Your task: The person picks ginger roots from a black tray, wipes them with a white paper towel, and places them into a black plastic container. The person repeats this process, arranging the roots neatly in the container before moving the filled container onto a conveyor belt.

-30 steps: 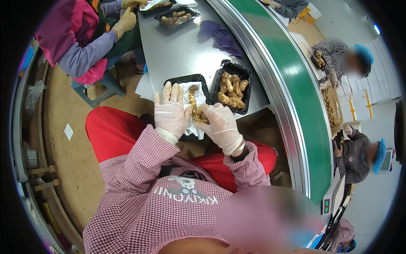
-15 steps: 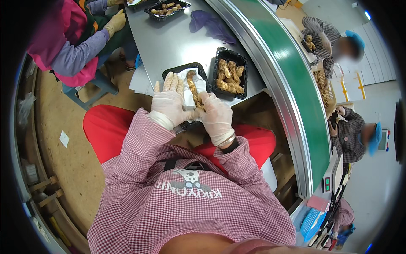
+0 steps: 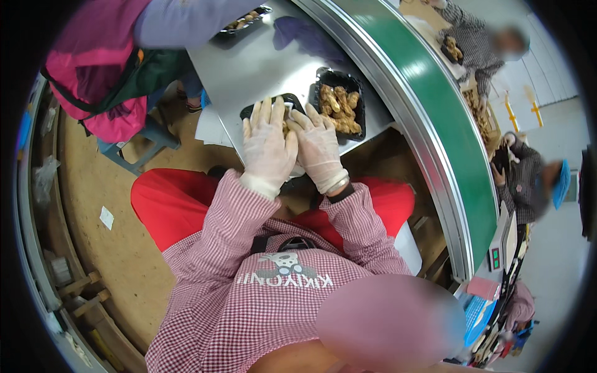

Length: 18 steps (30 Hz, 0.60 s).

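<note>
Side by side, my gloved hands lie over a black plastic tray (image 3: 292,99) at the table's near edge. My left hand (image 3: 268,148) has its fingers stretched straight over the left part of the tray. With fingers extended toward the left, my right hand (image 3: 318,149) covers the right part. A bit of white paper (image 3: 288,110) shows in the tray, and a sliver of a brown mushroom (image 3: 285,128) peeks out between the hands; the rest is hidden. Beside my right fingertips stands another black tray (image 3: 361,124) holding several thick, knobbly brown mushrooms (image 3: 339,109).
A purple glove-like item (image 3: 308,38) and a further black tray (image 3: 245,23) lie on the metal table (image 3: 230,74). A green conveyor belt (image 3: 429,81) with a metal rail curves along the right. A co-worker's sleeve (image 3: 186,23) reaches in at the upper left, by a blue stool (image 3: 149,140).
My left hand has moved right and now covers the mushroom that lay in view on the paper. My right hand has shifted upward, fingers straighter. The co-worker at upper left has leaned over the table.
</note>
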Motion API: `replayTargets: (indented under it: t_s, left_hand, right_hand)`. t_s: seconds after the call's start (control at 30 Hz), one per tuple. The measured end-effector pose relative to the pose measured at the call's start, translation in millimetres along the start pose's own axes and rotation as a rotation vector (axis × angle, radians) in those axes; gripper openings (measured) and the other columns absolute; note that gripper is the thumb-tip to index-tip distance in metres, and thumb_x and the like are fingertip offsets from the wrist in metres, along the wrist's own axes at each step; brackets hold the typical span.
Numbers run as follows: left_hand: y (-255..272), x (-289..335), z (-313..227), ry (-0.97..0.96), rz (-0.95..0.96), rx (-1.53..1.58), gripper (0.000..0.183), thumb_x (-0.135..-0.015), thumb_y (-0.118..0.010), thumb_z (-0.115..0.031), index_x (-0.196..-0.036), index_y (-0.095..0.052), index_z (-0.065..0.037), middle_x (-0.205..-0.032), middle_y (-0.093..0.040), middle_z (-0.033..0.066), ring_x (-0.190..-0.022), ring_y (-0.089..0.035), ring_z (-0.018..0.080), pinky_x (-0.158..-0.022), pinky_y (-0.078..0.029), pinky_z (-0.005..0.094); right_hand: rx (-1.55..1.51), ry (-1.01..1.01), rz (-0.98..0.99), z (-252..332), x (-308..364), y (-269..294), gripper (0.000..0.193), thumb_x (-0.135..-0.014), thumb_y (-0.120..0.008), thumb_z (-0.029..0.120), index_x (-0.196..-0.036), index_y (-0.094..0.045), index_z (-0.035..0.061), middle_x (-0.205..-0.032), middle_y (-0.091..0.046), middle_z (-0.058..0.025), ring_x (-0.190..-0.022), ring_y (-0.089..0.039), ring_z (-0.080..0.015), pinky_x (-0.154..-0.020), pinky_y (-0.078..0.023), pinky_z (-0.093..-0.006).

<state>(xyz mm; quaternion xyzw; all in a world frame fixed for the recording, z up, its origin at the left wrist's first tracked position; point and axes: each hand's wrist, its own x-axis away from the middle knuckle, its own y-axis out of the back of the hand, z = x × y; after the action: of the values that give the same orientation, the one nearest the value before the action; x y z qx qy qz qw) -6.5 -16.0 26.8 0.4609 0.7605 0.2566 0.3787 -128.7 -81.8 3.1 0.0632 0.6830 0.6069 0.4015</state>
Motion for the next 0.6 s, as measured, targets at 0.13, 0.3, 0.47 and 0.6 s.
replayTargets:
  t_s: [0.13,0.3,0.47,0.6]
  left_hand:
    - [-50,-22,9,0.149,0.033,-0.112,0.064,-0.102,-0.046,-0.044,-0.154,-0.039,-0.008,-0.159,-0.033,0.0237,-0.149,-0.025,0.0422,-0.122,-0.014,0.0556]
    - [-64,-25,5,0.115,0.106,-0.058,0.073,-0.102,-0.04,-0.057,-0.156,-0.036,-0.008,-0.165,-0.022,0.0199,-0.154,-0.014,0.041,-0.122,-0.007,0.0573]
    - [-61,-21,17,0.076,0.217,-0.158,0.074,-0.103,-0.041,-0.049,-0.161,-0.02,-0.008,-0.169,-0.014,0.0139,-0.155,-0.007,0.0406,-0.123,-0.004,0.0566]
    - [-67,-14,21,-0.015,0.082,-0.379,0.072,-0.097,-0.05,-0.03,-0.161,-0.023,-0.01,-0.167,-0.021,0.015,-0.153,-0.018,0.0401,-0.121,-0.015,0.057]
  right_hand:
    - [-0.215,-0.103,-0.153,4,7,0,0.033,-0.085,-0.063,0.015,-0.115,-0.067,0.0033,-0.121,-0.066,-0.0109,-0.122,-0.057,-0.0305,-0.099,-0.042,-0.0442]
    - [-0.314,-0.249,-0.32,0,29,6,0.025,-0.085,-0.061,0.008,-0.108,-0.069,0.0034,-0.111,-0.069,-0.0133,-0.109,-0.061,-0.0323,-0.096,-0.044,-0.0436]
    - [-0.552,-0.345,-0.509,1,33,32,0.032,-0.075,-0.059,-0.01,-0.101,-0.07,0.0069,-0.104,-0.07,-0.0124,-0.099,-0.064,-0.0322,-0.087,-0.051,-0.0398]
    - [-0.494,-0.336,-0.596,4,81,44,0.032,-0.067,-0.055,-0.011,-0.09,-0.069,0.0072,-0.095,-0.069,-0.012,-0.093,-0.065,-0.031,-0.081,-0.052,-0.0386]
